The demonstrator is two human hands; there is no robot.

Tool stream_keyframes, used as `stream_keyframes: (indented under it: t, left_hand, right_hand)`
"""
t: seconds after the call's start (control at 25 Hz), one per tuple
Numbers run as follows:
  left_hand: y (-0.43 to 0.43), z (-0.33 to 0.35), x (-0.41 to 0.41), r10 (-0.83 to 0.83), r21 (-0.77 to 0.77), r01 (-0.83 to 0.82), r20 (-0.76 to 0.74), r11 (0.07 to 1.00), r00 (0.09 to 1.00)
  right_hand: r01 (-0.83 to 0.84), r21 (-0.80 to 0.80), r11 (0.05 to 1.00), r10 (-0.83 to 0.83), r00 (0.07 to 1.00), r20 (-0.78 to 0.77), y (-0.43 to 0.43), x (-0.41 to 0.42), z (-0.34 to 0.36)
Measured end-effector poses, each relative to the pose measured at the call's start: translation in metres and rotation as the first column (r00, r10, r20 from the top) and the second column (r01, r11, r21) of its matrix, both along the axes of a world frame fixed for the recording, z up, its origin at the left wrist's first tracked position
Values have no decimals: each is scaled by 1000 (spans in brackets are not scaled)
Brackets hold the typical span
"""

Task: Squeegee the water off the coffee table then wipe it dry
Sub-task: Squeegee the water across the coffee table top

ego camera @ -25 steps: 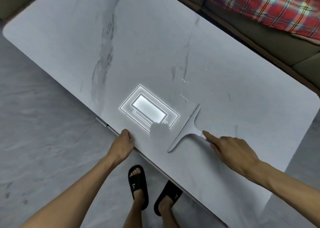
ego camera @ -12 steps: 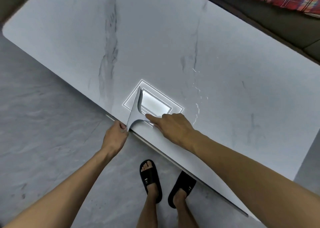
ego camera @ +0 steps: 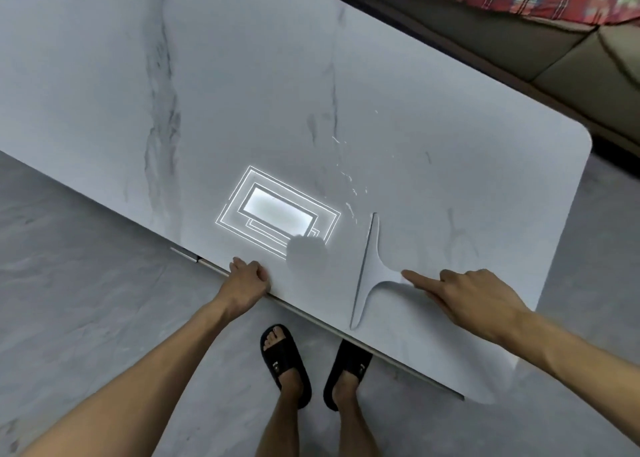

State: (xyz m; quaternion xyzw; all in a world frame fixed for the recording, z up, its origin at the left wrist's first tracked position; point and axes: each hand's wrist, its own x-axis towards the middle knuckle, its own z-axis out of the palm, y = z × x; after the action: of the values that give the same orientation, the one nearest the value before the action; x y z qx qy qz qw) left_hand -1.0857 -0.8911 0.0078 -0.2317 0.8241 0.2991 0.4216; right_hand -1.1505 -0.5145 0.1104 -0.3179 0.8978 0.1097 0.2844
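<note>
On table [ego camera: 242, 75]: one squeegee [ego camera: 367, 276], two hands [ego camera: 246, 276] [ego camera: 474, 297]

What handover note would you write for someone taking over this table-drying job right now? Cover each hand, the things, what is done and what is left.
Left hand grips the near edge of the coffee table.
Right hand holds the squeegee by its handle, index finger stretched along it; the blade lies on the tabletop close to the near edge.
Water droplets sit just beyond the blade's far end.
Done: cannot tell how much.
Left: squeegee off those droplets, then wipe dry; nothing to wipe with is in view.
</note>
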Motion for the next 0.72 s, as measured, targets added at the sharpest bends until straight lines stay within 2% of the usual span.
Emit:
stream_keyframes:
  t: [0.08, 0.24, 0.36, 0.6, 0.72]
  left_hand:
    - [0, 1, -1, -16, -15, 16, 21, 1000, 1000]
    - [0, 7, -6, 33, -15, -32, 51, 999, 998]
    - [1, 10, -7, 49, -7, -48, 56, 999, 997]
    - [-8, 25, -7, 39, 69, -38, -10, 997, 999]
    - [-18, 36, -12, 56, 38, -54, -58, 998, 997]
  right_hand:
    - [-15, -1, 1000, 15, 1000, -15, -6, 3, 5]
    - [-101, -157, 982, 106, 994, 29, -78, 11, -12]
    - [-150, -176, 973, 160, 986, 43, -108, 12, -27]
    - [-44, -61, 997, 48, 997, 65, -34, 1, -10]
    - [-39, 27, 999, 38, 998, 40, -14, -10, 13]
